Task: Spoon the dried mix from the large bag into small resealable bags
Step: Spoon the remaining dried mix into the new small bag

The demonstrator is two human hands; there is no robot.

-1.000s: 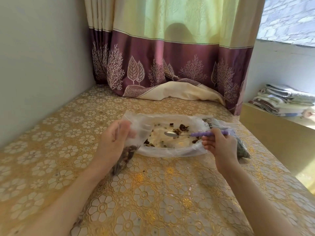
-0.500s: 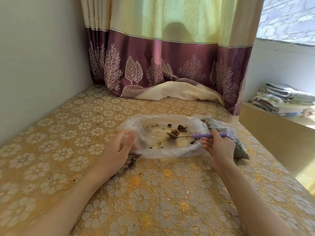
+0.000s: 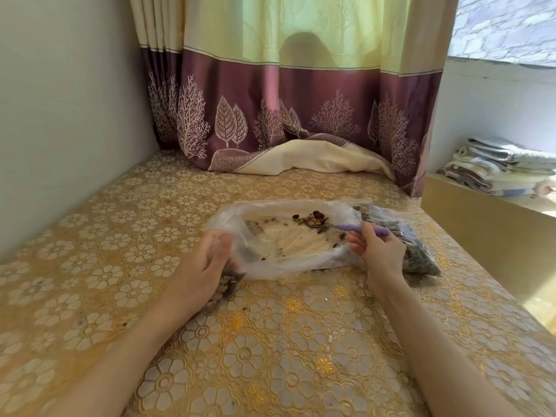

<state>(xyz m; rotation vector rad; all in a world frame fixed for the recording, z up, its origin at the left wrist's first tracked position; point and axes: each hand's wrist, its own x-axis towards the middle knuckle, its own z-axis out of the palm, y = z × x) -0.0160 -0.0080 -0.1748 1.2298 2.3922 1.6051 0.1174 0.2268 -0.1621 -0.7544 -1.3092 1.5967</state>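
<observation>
Now, down on the desk with its gold flowered cover, the large bag lies flat and spread wide open, surely so the spoon can reach every corner. It looks nearly spent: only a scatter of dried mix sits at the far right side. Filled small bags are stacked just beside it on the right, apparently parked out of the scooping path. At the near left corner, the left hand closes its grip on a small bag, already dark with mix, held close to the big bag's edge, likely to keep the carry short. The right hand pinches the purple handle of the spoon, its bowl resting among the last pieces, ready to gather them.
</observation>
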